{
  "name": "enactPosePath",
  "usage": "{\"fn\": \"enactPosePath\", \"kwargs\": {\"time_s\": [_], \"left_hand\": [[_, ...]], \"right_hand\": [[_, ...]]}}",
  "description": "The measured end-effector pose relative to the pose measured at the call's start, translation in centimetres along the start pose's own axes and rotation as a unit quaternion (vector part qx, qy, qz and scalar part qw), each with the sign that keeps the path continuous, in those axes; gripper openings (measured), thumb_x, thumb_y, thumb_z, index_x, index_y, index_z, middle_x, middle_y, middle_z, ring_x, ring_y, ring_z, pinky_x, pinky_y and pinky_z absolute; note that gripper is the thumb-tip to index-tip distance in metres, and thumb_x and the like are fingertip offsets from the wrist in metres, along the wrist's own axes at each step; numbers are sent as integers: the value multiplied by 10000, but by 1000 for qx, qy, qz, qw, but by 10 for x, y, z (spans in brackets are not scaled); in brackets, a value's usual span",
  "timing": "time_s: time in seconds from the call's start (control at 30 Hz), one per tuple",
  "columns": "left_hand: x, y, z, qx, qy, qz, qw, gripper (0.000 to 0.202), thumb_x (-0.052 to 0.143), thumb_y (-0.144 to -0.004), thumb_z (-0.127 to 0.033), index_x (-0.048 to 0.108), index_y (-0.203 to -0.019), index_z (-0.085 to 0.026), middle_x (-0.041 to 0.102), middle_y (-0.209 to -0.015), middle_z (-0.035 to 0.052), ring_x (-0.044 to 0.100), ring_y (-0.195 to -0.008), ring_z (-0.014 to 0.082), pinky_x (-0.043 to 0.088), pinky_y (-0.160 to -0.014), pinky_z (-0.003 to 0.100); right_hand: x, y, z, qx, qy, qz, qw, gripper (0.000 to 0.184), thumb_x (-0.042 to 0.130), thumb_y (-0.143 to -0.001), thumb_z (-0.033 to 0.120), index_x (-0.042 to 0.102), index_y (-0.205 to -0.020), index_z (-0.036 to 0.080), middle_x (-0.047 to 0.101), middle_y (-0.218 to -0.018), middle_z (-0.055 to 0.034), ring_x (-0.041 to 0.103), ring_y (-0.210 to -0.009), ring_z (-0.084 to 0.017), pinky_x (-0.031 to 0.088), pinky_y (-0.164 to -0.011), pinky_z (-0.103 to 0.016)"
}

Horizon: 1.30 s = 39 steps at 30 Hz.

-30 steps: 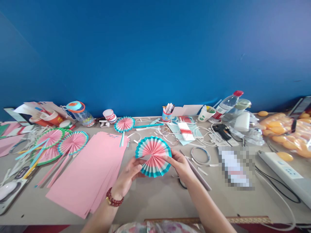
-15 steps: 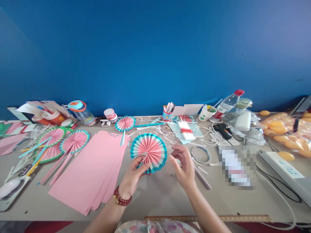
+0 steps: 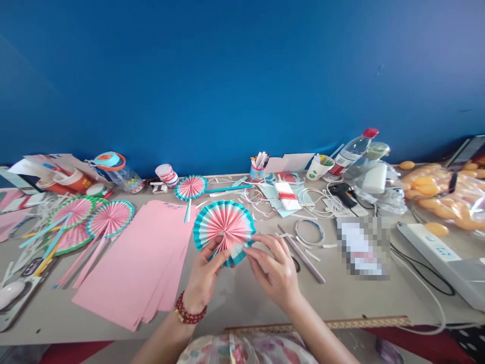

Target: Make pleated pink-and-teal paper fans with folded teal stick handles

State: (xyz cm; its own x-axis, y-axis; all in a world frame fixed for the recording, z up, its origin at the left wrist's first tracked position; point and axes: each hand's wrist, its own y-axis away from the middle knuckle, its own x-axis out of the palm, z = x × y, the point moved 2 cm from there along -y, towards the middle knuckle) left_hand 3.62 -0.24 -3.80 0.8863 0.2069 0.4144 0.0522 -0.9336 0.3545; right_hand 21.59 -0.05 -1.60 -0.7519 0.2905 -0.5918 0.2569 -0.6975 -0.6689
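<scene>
A round pleated paper fan (image 3: 226, 222), pink at the centre with a white band and teal rim, is held up over the desk. My left hand (image 3: 209, 270) pinches its lower part, thumb in front and fingers behind. My right hand (image 3: 276, 265) is closed in a pinch at the fan's lower right edge. A small pale piece (image 3: 237, 250) lies against the folds between the two hands; I cannot tell exactly what it is. Left of the fan, a stack of pink paper sheets (image 3: 132, 263) rests on the desk.
Finished-looking fans with strip handles (image 3: 110, 219) lie at the left, and a smaller fan (image 3: 190, 188) behind. A glue gun (image 3: 343, 197), bottle (image 3: 352, 154), roll of tape or ring (image 3: 309, 231), rod (image 3: 303, 255) and power strip (image 3: 439, 253) stand or lie rightward.
My right hand has moved left from beside the fan to its lower right edge, its fingers now pinched together. A pale piece now shows on the fan. The view has shifted slightly.
</scene>
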Motion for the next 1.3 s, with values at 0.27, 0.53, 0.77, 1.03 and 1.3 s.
{"fn": "enactPosePath", "kwargs": {"time_s": [0.27, 0.53, 0.77, 1.03, 1.3], "left_hand": [[1, 3, 3, 21, -32, 2, 999, 420, 828, -701, -352, 689, -1060, -182, 718, -960, 42, 637, -773, 170, 541, -711, 287], [0, 5, 3, 61, -106, 2, 992, 427, 788, -753, -385, 713, -1129, -199, 733, -1168, 67, 658, -1101, 241, 518, -934, 298], [-2, 4, 6, 55, -108, 5, 993, 432, 780, -765, -386, 705, -1143, -191, 735, -1154, 69, 664, -1071, 241, 525, -913, 305], [-5, 1, 10, 42, -86, -13, 995, 494, 795, -746, -387, 669, -1180, -188, 710, -1174, 88, 654, -1063, 239, 536, -861, 301], [-13, -1, 8, 62, -121, -20, 991, 422, 767, -779, -383, 665, -1154, -217, 687, -1135, 49, 638, -985, 187, 521, -781, 232]], "right_hand": [[-2, -4, 7, -17, 14, 5, 1000, 199, 625, -877, 136, 663, -1043, 238, 621, -1087, -97, 590, -1011, -240, 493, -907, -451], [0, -11, 8, -24, 40, -10, 999, 125, 652, -864, 129, 668, -937, 230, 644, -1023, -61, 588, -995, -234, 427, -1050, -529], [1, -13, 7, -14, 8, -2, 1000, 130, 641, -852, 104, 644, -925, 212, 675, -975, -57, 600, -956, -222, 440, -1042, -510], [-4, -6, 7, -11, -46, 15, 999, 249, 575, -872, 94, 634, -1076, 223, 650, -1108, -91, 599, -1061, -244, 459, -986, -494], [-31, 53, -45, 131, 57, 90, 986, 117, 519, -966, 233, 590, -1058, 221, 672, -1007, -91, 645, -931, -241, 523, -797, -380]]}}
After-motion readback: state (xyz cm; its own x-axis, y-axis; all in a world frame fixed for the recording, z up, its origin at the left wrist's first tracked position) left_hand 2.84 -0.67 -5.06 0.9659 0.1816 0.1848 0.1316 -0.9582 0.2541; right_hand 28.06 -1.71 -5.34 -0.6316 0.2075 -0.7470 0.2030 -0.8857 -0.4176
